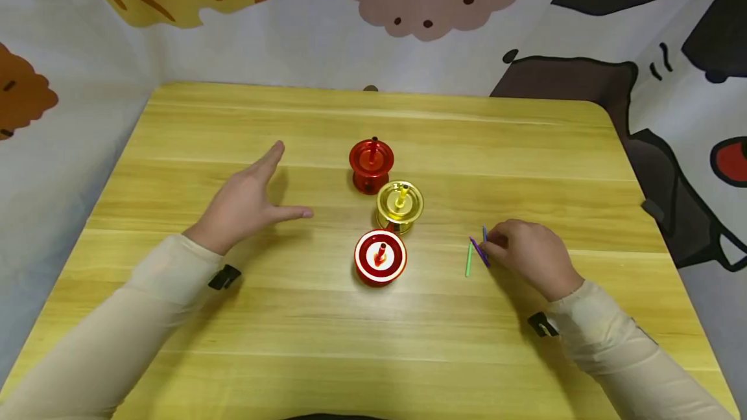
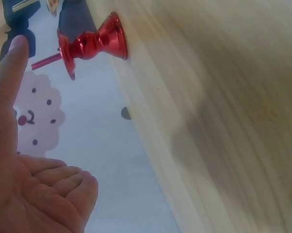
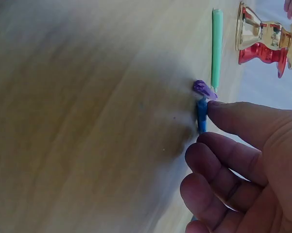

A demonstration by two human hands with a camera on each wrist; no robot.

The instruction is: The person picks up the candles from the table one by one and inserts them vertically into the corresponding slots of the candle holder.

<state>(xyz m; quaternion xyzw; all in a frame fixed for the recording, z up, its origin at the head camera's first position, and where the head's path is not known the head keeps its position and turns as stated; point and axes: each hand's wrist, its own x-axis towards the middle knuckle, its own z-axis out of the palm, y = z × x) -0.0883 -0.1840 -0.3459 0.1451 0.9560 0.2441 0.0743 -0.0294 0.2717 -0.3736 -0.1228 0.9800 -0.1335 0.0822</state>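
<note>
Centre frame, a rear red stand (image 1: 370,177), gold stand (image 1: 399,212) and front red stand (image 1: 380,272) are upright on the bench (image 1: 280,355), probably steadied by flared feet; each dish carries a thin central stem (image 1: 403,196). Right of centre, a green stick (image 3: 216,48), purple stick (image 3: 203,89) and blue stick (image 3: 201,116) lie close together. The right hand (image 1: 531,255) bends thumb and forefinger to the blue one, apparently suiting its slimness; whether they pinch it, I cannot tell. The left hand (image 1: 242,206), centre-left, is empty, thumb spread from fingers.
</note>
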